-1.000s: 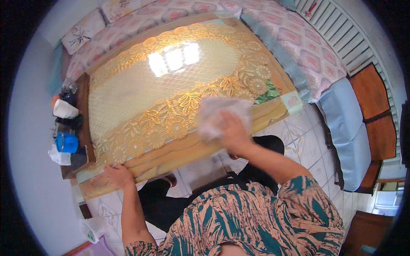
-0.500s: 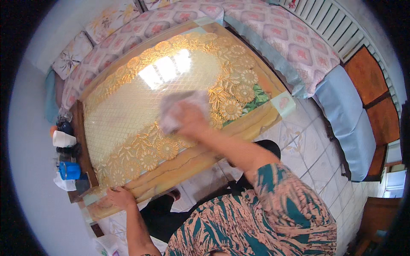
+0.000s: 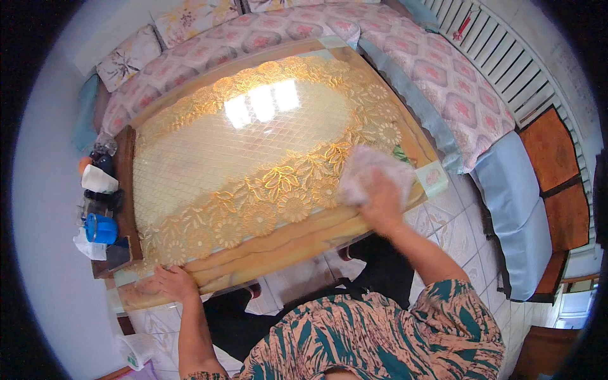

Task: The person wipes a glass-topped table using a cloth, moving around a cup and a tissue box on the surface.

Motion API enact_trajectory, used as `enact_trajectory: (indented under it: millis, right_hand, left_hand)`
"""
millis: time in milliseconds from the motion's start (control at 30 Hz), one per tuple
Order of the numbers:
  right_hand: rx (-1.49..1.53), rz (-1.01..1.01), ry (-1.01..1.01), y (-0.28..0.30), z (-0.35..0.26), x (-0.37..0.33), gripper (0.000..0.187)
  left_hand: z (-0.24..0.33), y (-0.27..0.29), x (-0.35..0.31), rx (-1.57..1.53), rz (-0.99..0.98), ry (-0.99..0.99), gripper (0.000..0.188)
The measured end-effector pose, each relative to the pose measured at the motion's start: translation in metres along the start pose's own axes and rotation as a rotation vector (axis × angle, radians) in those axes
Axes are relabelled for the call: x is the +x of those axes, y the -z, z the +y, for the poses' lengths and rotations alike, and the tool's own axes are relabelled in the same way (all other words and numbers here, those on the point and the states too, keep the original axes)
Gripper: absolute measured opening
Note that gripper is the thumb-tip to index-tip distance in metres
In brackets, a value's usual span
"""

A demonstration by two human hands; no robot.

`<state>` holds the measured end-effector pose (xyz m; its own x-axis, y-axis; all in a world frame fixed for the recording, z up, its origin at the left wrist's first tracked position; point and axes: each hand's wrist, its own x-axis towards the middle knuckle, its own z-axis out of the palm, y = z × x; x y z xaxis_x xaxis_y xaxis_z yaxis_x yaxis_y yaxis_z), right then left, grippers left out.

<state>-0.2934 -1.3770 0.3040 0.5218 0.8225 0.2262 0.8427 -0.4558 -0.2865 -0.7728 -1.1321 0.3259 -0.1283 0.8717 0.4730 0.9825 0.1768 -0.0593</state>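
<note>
wiping step in hand — right hand [image 3: 380,199] presses a cloth [image 3: 370,174] on the table [image 3: 253,253] near its right corner; left hand [image 3: 174,283] lies flat, grasping nothing, on the near edge. next likely calls for a sweep across the top.

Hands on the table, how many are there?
2. The left hand rests flat on the near left corner of the table. The right hand presses a white cloth near the right edge. No other hands show.
</note>
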Motion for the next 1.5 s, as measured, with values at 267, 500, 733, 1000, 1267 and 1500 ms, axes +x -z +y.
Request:
enact_trajectory:
  millis: [267,500,733,1000,1267,1500]
  right_hand:
    - [0.540,-0.289,0.800,-0.045,-0.227,-0.020,0.071]
    - [0.407,-0.337,0.777,-0.082,-0.271,0.083,0.074]
    - [0.183,0.045,0.270,-0.086,-0.105,0.202,0.060]
    - [-0.189,0.025,-0.399,-0.013,0.145,0.111,0.067]
    - [-0.159,-0.020,-0.040,-0.012,0.009,0.006,0.071]
    - [0.294,-0.269,0.633,-0.025,-0.222,-0.035,0.079]
  left_hand:
    - [0.011,0.028,0.002,-0.073,-0.165,0.092,0.047]
    - [0.005,0.028,-0.003,-0.037,-0.140,0.049,0.048]
    - [-0.013,0.009,-0.004,-0.091,-0.097,0.016,0.047]
    - [-0.022,0.007,-0.002,-0.030,-0.017,-0.070,0.045]
    - [-0.005,0.003,-0.004,-0.006,0.114,-0.104,0.041]
    - [0.016,0.025,0.001,-0.023,-0.107,0.101,0.045]
